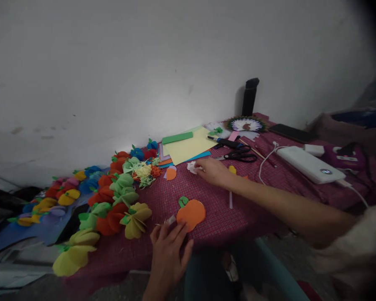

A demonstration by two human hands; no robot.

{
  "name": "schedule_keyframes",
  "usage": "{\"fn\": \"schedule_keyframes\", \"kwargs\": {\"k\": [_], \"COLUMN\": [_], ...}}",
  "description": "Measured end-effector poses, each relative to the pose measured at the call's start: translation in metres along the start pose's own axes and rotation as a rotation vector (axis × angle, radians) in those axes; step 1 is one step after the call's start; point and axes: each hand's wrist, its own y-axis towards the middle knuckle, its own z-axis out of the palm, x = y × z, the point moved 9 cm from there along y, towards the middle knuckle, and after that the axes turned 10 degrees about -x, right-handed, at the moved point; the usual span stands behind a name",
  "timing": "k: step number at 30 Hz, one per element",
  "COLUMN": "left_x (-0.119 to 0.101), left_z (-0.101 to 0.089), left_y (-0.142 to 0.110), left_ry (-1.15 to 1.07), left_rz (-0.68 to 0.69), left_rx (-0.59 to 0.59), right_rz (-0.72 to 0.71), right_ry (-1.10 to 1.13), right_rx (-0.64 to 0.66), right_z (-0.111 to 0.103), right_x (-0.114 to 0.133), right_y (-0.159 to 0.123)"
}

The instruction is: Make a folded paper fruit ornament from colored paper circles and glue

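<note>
My left hand (pixel 168 250) rests at the near edge of the red checked tablecloth (pixel 219 217), fingers stretched flat, fingertips touching an orange paper pumpkin shape (pixel 191 212) with a green leaf. A small pale scrap lies by the index finger. My right hand (pixel 213 171) reaches across the table, its fingers pinched on a small white crumpled paper bit (pixel 192 167). A small orange cut-out (pixel 171 173) lies just left of it.
Rows of folded paper pumpkins (pixel 113 209) in several colours lie at the left. Coloured paper sheets (pixel 188 147), black scissors (pixel 240 155), a pen, a white power bank (pixel 310 165) with cable, a glue gun (pixel 347 155), a phone and a black bottle (pixel 249 97) stand farther back by the wall.
</note>
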Motion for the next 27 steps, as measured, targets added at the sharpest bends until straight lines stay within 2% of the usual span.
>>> {"fn": "schedule_keyframes", "kwargs": {"k": [3,6,9,12,16,19,22,24,27], "left_x": [0.003,0.006,0.009,0.015,0.032,0.042,0.045,0.045,0.038], "left_z": [0.003,0.006,0.010,0.012,-0.001,-0.024,-0.041,-0.040,-0.011], "left_y": [-0.003,-0.004,-0.008,-0.014,-0.012,0.008,0.044,0.069,0.095], "left_ry": [-0.003,-0.038,-0.089,-0.128,-0.147,-0.195,-0.312,-0.431,-0.800], "left_rz": [-0.016,-0.033,-0.052,-0.084,-0.196,-0.324,-0.443,-0.525,-0.620], "left_rx": [0.039,0.080,0.104,0.079,-0.078,-0.201,-0.264,-0.259,-0.150], "right_rz": [-0.014,0.014,0.081,0.158,0.227,0.216,0.187,0.210,0.285], "right_ry": [-0.047,-0.069,-0.047,0.020,0.197,0.392,0.586,0.895,1.320], "right_rx": [0.032,0.069,0.106,0.126,0.091,0.085,0.105,0.132,0.173], "right_z": [0.024,0.046,0.056,0.047,0.018,0.000,-0.008,-0.008,-0.005], "right_x": [0.003,0.003,-0.005,-0.018,-0.030,-0.023,-0.006,0.010,0.028], "right_y": [0.027,0.041,0.050,0.059,0.059,0.043,0.019,0.003,-0.015]}}
